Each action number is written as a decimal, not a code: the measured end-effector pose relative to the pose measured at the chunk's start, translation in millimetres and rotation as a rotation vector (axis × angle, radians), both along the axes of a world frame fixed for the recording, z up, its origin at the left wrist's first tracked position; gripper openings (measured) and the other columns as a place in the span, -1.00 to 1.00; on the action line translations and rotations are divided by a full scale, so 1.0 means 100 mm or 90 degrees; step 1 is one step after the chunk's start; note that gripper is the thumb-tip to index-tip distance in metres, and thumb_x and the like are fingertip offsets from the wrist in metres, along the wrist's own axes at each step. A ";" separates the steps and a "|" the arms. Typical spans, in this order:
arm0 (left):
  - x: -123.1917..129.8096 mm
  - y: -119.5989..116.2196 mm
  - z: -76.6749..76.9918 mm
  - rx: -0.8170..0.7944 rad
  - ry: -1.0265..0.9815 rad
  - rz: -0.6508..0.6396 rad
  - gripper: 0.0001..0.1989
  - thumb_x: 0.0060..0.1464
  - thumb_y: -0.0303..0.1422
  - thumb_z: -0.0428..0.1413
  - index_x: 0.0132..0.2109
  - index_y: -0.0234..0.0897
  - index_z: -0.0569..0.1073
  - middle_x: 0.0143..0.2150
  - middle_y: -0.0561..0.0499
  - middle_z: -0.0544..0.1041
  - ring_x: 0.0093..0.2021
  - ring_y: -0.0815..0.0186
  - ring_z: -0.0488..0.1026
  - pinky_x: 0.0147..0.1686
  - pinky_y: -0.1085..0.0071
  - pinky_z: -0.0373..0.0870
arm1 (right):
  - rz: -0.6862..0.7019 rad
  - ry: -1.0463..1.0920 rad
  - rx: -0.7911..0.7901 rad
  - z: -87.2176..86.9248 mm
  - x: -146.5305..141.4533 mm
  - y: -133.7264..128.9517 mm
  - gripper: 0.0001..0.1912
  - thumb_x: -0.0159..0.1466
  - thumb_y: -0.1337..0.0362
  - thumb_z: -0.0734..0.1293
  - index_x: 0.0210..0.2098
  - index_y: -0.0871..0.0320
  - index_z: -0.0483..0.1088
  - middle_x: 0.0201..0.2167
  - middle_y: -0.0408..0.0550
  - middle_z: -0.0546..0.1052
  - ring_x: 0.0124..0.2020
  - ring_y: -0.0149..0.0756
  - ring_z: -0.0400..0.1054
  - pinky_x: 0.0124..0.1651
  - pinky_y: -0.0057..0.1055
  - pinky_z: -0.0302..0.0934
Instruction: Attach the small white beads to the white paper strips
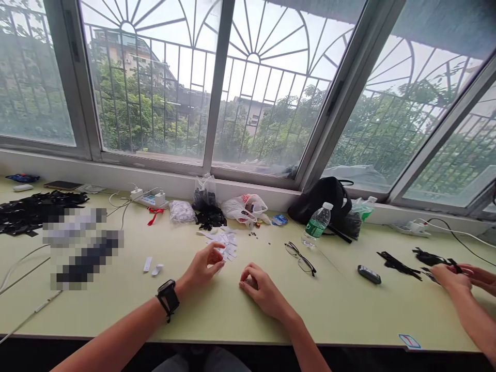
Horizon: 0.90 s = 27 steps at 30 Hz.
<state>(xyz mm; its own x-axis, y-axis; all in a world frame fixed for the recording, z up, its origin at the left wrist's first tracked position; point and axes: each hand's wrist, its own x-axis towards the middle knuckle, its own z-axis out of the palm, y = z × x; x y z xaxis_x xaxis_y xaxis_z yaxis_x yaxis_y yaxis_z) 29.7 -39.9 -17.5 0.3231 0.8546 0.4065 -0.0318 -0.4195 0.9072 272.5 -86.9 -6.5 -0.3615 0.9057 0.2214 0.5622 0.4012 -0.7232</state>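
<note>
My left hand [201, 266], with a black watch on its wrist, hovers at the near edge of a pile of small white strips [228, 247]. Its thumb and forefinger are apart, and I see nothing between them. To its left lie two separate white pieces, one flat strip [148, 264] and one bent piece [157, 269]. My right hand [263, 292] rests on the table right of the pile, fingers curled in. Whatever it may hold is hidden by the fingers. Several tiny dark bits [253, 235] lie beyond it.
Glasses [300, 258] and a water bottle [316, 226] stand to the right, before a black bag [321, 204]. Plastic bags [245, 209] line the window side. Black strips [34, 209] heap at far left. Another person's hands [453, 276] handle black strips at right, near a dark oval object [369, 274].
</note>
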 end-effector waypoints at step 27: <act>0.00 -0.02 0.10 -0.035 -0.138 0.007 -0.65 0.07 -0.23 0.38 -0.07 -0.24 0.50 -0.29 0.00 0.63 -0.26 0.16 0.65 -0.22 0.24 0.60 | 0.001 0.460 -0.083 -0.01 -0.62 0.47 -0.55 0.11 -0.02 0.57 -0.17 0.08 0.43 -0.40 -0.11 0.59 -0.31 -0.19 0.50 -0.20 -0.24 0.38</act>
<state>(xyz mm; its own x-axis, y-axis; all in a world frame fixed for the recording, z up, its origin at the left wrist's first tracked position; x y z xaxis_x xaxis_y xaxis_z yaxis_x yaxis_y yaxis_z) 29.4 -41.5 -7.9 0.2232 0.8803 0.4186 -0.2245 -0.3715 0.9009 210.0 -40.0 -8.0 -0.1678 0.9407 0.2949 -0.0729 0.2865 -0.9553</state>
